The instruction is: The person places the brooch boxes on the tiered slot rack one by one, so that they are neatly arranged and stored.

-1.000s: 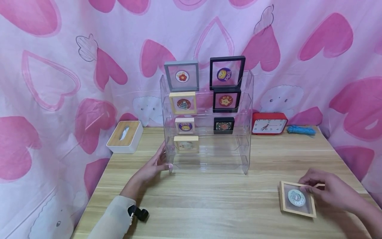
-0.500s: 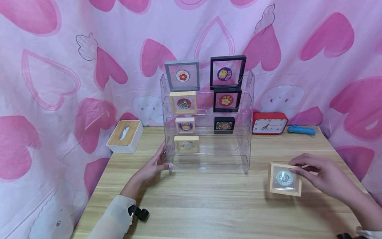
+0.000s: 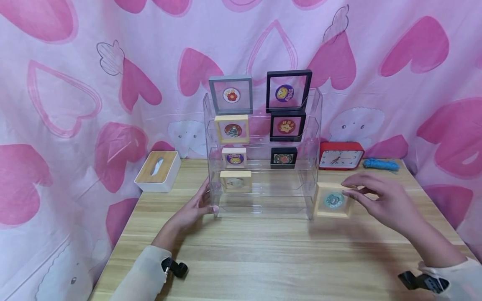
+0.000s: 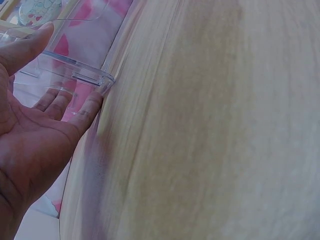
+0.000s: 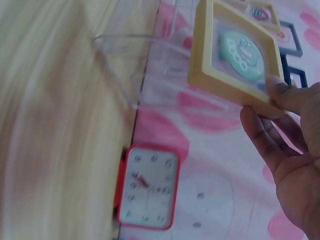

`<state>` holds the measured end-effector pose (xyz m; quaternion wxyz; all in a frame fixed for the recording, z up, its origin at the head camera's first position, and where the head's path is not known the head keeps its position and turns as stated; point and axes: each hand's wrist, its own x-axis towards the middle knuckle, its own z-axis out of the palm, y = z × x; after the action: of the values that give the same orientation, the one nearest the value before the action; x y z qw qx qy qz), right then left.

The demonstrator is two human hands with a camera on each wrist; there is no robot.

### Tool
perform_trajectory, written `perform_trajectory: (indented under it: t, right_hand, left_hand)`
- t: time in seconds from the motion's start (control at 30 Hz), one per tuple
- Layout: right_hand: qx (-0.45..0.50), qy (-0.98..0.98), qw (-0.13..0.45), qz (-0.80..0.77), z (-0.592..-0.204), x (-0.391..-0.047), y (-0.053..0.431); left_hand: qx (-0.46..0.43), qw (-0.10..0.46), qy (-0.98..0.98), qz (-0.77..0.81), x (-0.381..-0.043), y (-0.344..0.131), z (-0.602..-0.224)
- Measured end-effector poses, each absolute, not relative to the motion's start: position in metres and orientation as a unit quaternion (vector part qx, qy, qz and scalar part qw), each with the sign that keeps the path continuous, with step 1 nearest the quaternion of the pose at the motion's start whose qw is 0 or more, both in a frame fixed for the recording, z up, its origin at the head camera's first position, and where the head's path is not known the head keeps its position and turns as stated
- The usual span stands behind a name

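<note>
My right hand point(image 3: 380, 202) pinches a light wooden display frame point(image 3: 320, 209) at its upper right corner, thumb on the front. A round mint-green cartoon badge point(image 5: 242, 55) shows behind its clear pane. The frame hangs above the table, beside the lower right side of a clear tiered acrylic rack point(image 3: 278, 202). At the rack's lower left corner, my left hand point(image 3: 192, 213) touches the side with outstretched fingers; its thumb lies at the front edge. Several framed badges stand on the rack, including a grey frame point(image 3: 212, 94) and a black frame point(image 3: 269, 92) on top.
A red clock point(image 3: 340, 156) and a blue bundle of cord point(image 3: 380, 164) sit right of the rack. To its left is a white tissue box point(image 3: 171, 177) with a wooden lid. Behind the wooden table point(image 3: 244, 259) hangs a pink heart-patterned curtain point(image 3: 139, 50).
My right hand has lifted the wooden frame off the table and carried it left and away from me, toward the rack. My left hand has stayed at the rack's corner.
</note>
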<state>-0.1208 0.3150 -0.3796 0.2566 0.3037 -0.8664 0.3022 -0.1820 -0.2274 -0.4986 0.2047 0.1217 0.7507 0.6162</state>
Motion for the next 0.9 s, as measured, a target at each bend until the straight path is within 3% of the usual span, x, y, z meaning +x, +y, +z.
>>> perform_trajectory:
  t: [0.5, 0.9]
  right_hand:
    - [0.283, -0.86, 0.268, 0.33, -0.359, -0.155, 0.244]
    - [0.288, -0.852, 0.252, 0.358, -0.381, -0.18, 0.214]
  left_hand:
    - [0.135, 0.204, 0.749, 0.616, -0.182, -0.227, -0.499]
    - [0.134, 0.198, 0.75, 0.617, -0.183, -0.227, -0.499]
